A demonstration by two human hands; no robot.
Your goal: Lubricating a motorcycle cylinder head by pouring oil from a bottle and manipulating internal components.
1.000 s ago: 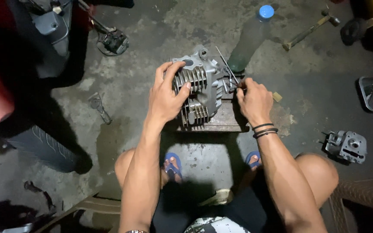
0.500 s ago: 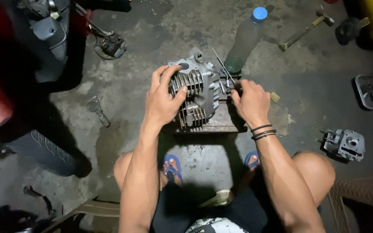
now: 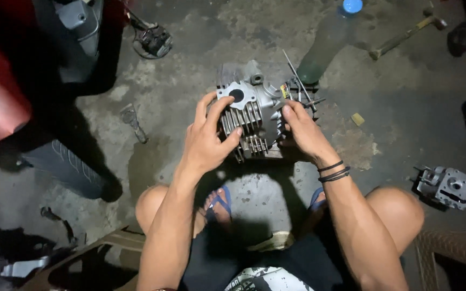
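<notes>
Steadying the finned engine cylinder (image 3: 252,121) on the concrete floor (image 3: 405,124), the left hand (image 3: 207,141) wraps its fins while the right hand (image 3: 304,132) pinches its stud side (best kept firm and level).

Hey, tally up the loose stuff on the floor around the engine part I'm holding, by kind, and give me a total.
Finned engine cylinders, held by the left hand and right hand: 1
Other engine castings: 1
Plastic bottles, blue cap: 1
Hammers: 1
Total: 4
</notes>
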